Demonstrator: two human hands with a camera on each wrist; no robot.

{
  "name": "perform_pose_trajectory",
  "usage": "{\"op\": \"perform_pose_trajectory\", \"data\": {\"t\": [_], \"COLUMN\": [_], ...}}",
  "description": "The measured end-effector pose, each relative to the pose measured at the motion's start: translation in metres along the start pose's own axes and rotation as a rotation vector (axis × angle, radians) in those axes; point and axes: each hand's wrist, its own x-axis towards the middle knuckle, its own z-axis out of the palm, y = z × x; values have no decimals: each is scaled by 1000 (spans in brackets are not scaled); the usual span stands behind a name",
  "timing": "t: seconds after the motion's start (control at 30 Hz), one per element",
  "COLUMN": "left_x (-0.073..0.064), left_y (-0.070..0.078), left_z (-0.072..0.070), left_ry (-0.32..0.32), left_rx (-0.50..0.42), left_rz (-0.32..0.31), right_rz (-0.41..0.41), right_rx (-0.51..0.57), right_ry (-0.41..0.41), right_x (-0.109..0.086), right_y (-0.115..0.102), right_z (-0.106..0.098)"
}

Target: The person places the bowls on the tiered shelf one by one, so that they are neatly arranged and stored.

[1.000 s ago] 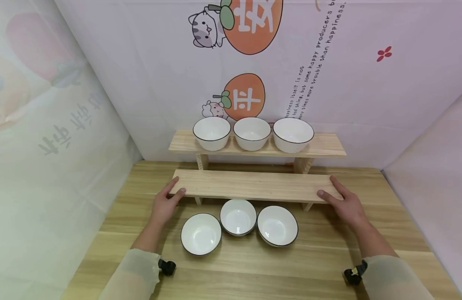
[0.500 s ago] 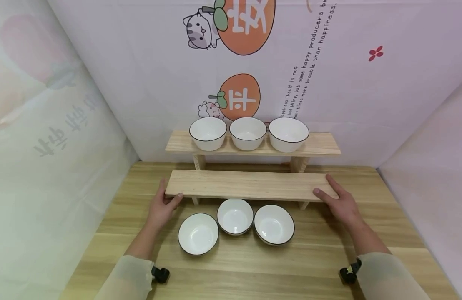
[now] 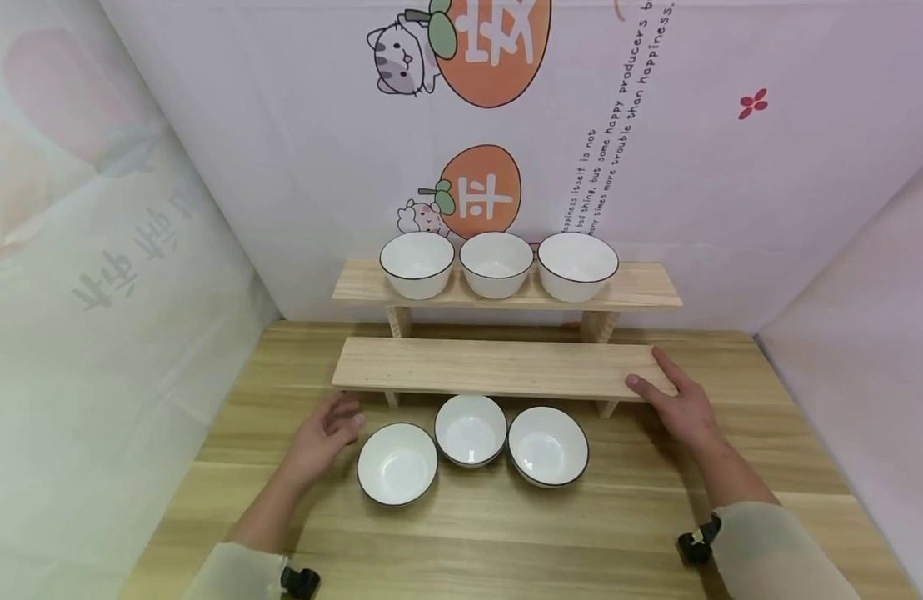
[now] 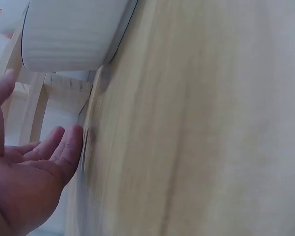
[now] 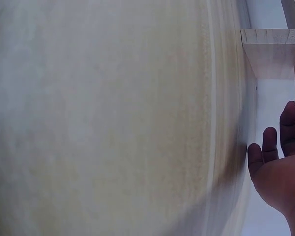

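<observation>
A two-tier wooden shelf stands in the head view, its lower board point(image 3: 499, 367) in front of the upper one. My right hand point(image 3: 682, 412) grips the right end of the lower board, thumb on top near the front edge and index finger along the end. My left hand point(image 3: 322, 437) is just off the board's front left corner, fingers loosely bent and holding nothing. Close to its right is a white bowl point(image 3: 397, 464) with a dark rim. In the left wrist view, a bowl point(image 4: 64, 37) appears beyond the thumb.
Two more bowls, one in the middle point(image 3: 471, 430) and one on the right point(image 3: 548, 447), stand before the shelf on the wooden table point(image 3: 506, 546). Three bowls line the upper board point(image 3: 649, 286). A printed white cloth point(image 3: 296, 167) hangs close behind, with cloth walls on both sides.
My left hand has let go of the lower board's left end and drawn back toward me. The right hand keeps its grip; shelf and bowls look unmoved over the last half second.
</observation>
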Motion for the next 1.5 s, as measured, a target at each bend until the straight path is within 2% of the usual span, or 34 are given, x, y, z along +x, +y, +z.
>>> {"op": "perform_pose_trajectory", "data": {"t": [0.13,0.23,0.43,0.53,0.7,0.9,1.03,1.27,1.5], "left_x": [-7,-12,-21,-24,-28,-30,-31,-33,-33], "left_y": [0,0,4,3,0,-1,-1,0,8], "left_z": [2,5,12,15,19,22,23,21,17], "left_ry": [-64,-143,-303,-341,-363,-377,-363,-326,-274], "left_rx": [11,33,15,39,119,119,118,158,145], "left_rz": [71,137,233,271,285,261,251,273,275], "right_rz": [2,3,1,1,1,9,8,-5,-8], "right_rx": [4,3,2,-4,-17,-10,-18,-15,-8], "right_ry": [-1,2,10,9,1,6,8,10,14], "right_x": [0,0,0,0,-1,-1,-1,-1,-2], "right_y": [-1,-1,1,2,1,1,1,0,-1], "right_z": [0,1,1,1,1,1,1,1,1]}}
